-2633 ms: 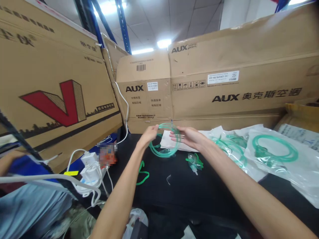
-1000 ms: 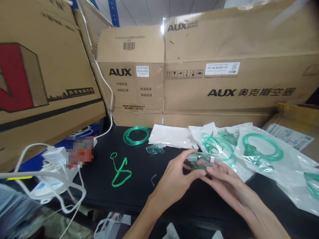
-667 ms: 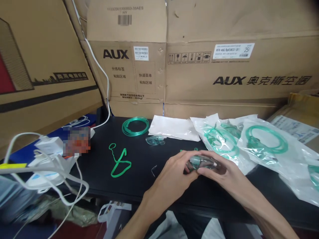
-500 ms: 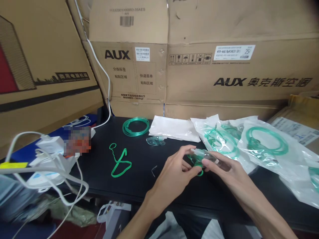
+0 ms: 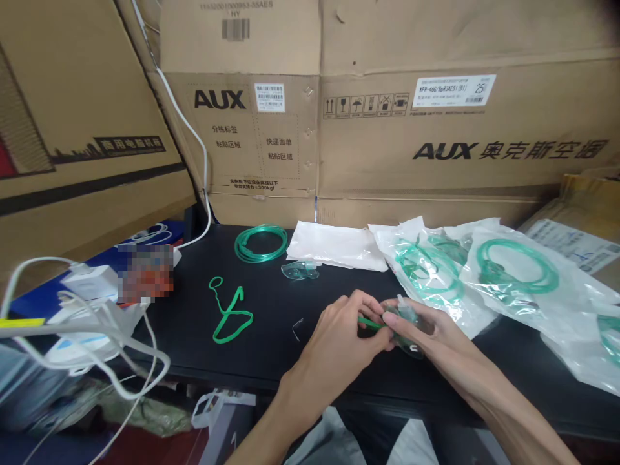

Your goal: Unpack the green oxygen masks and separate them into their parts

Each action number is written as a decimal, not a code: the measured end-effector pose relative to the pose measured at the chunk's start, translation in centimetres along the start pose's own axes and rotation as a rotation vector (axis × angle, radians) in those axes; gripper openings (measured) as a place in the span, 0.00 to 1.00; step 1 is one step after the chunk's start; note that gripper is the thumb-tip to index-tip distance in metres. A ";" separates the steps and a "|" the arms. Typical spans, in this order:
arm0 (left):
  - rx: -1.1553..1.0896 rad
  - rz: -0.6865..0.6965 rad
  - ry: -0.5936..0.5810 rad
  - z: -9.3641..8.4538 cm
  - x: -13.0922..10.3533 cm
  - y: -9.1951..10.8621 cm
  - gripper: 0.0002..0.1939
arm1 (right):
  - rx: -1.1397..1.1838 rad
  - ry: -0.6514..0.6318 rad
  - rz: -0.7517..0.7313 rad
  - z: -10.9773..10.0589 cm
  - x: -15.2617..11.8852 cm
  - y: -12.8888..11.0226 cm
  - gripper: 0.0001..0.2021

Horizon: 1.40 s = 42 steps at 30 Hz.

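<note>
A clear oxygen mask [image 5: 411,346] with a pale nozzle on top is gripped in my right hand [image 5: 443,336], thumb pressed along its near side. My left hand [image 5: 339,339] is closed at the mask's left edge, pinching a green elastic strap [image 5: 371,322]. Both sets of fingertips meet there, so how strap and mask join is hidden. Another green elastic strap [image 5: 234,331] lies looped on the black table to the left. Beyond my hands rests a small clear plastic mask piece [image 5: 300,270], and a thin bent wire strip [image 5: 297,329] is left of my left hand.
Coiled green tubing [image 5: 260,245] and a white paper packet [image 5: 336,246] lie at the back of the black table [image 5: 194,336]. Bagged masks with tubing [image 5: 518,271] cover the right. White cables and a power adapter [image 5: 92,281] crowd the left; cardboard boxes [image 5: 368,148] stand behind.
The mask has turned in my right hand, its nozzle now pointing up, and both hands have lowered slightly. The green strap now shows between my left fingers. The view has shifted a little.
</note>
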<state>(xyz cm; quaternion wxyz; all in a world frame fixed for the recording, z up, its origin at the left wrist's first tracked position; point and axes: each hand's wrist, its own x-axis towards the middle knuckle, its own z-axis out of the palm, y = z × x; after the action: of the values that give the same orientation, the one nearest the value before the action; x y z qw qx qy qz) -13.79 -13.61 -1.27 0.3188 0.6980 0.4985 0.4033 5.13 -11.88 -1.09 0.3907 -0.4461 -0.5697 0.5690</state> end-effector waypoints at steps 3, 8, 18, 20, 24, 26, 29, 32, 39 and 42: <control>0.054 0.084 -0.055 0.2 0.0 0.1 0.09 | -0.018 0.047 -0.036 -0.4 0.1 0.3 0.16; 0.124 0.228 -0.111 -0.1 0.3 0.5 0.10 | 0.050 0.004 -0.006 -1.1 -0.1 0.5 0.18; -0.044 0.238 -0.093 -0.2 0.0 -0.1 0.12 | 0.107 -0.067 0.027 -2.4 -0.1 -0.8 0.16; -0.036 0.223 -0.039 -0.3 0.0 -0.2 0.12 | 0.085 -0.007 0.013 -3.4 -0.1 -0.9 0.16; 0.062 0.131 0.107 -1.6 0.3 -0.2 0.10 | 0.052 0.246 -0.072 -6.5 -0.4 -1.5 0.15; 0.113 0.084 0.184 -2.3 0.4 0.0 0.10 | 0.072 0.344 -0.093 -7.4 -0.7 -1.9 0.14; 0.051 0.048 0.215 -2.5 0.3 0.7 0.10 | 0.106 0.358 -0.088 -6.7 -1.1 -2.3 0.16; -0.069 0.075 0.134 -1.4 -0.1 1.5 0.11 | 0.126 0.250 -0.070 -4.2 -1.3 -2.2 0.18; -0.035 0.084 0.016 1.4 -0.3 0.9 0.07 | 0.189 0.107 -0.024 -0.5 -1.3 -1.0 0.18; 0.015 0.058 0.034 2.1 -0.3 0.2 0.02 | 0.189 0.090 -0.023 0.2 -1.4 -0.5 0.20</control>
<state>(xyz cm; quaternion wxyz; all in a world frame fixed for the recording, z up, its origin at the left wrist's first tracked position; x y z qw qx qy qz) -11.90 -14.01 -2.15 0.2934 0.7074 0.4864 0.4205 5.35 -13.26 -0.55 0.4625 -0.4258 -0.5006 0.5951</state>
